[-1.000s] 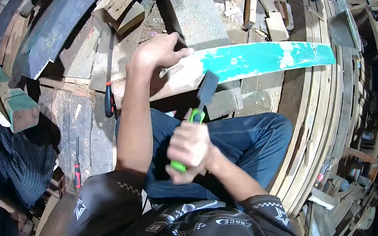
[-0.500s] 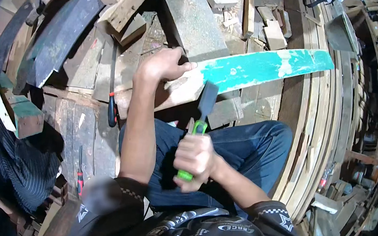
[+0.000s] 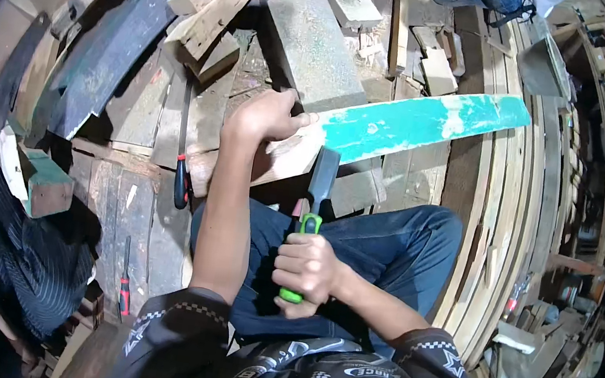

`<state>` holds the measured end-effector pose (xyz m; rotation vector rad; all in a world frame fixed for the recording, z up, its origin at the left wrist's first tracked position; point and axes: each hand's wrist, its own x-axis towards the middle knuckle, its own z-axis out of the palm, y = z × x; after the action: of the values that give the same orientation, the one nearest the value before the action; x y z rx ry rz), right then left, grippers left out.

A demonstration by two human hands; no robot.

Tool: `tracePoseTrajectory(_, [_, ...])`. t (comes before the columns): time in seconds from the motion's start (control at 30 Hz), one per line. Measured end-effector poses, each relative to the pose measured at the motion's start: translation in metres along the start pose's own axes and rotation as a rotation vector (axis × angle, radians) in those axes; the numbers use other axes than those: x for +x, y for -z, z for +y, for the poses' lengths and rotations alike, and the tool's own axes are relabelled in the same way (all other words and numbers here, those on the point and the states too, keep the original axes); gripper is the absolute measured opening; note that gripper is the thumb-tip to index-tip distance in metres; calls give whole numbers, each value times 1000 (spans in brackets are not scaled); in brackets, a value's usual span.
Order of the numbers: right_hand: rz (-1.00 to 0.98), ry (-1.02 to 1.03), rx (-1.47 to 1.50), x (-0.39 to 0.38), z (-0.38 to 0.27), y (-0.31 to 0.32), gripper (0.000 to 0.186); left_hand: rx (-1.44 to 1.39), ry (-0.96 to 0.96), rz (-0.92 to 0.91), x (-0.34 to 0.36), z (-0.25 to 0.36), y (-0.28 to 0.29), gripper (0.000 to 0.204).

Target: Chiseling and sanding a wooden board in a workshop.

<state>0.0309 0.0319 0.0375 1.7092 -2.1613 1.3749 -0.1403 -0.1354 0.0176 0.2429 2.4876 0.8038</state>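
A long wooden plank (image 3: 406,126) with worn turquoise paint lies across my lap, its bare end under my left hand (image 3: 266,117), which presses down on it. My right hand (image 3: 310,268) is closed around the green handle of a chisel (image 3: 316,191). The chisel's dark blade points up and its tip meets the plank's near edge. My blue-jeaned legs sit beneath the plank.
Scrap wood blocks and boards (image 3: 310,34) pile up beyond the plank. A red-handled tool (image 3: 180,179) lies left of my arm and a small red screwdriver (image 3: 124,284) lower left. Curved planks (image 3: 517,221) run along the right. A green-painted block (image 3: 45,182) sits at left.
My right hand has lowered slightly with the chisel, and the blade now stands more upright against the plank's edge. My left hand stays on the plank.
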Motion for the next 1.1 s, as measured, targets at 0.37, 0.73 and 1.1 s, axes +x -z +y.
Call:
tracePoseTrajectory(0.37, [104, -53, -75, 7, 15, 40, 28, -65, 14, 18, -17, 0, 10, 61])
tracePoseTrajectory(0.73, [372, -85, 43, 26, 14, 37, 32, 7, 49, 17, -19, 7, 14, 64])
tracePoseTrajectory(1.1, [172, -219, -111, 5, -1, 16, 29, 82, -73, 84, 6, -7, -8, 65])
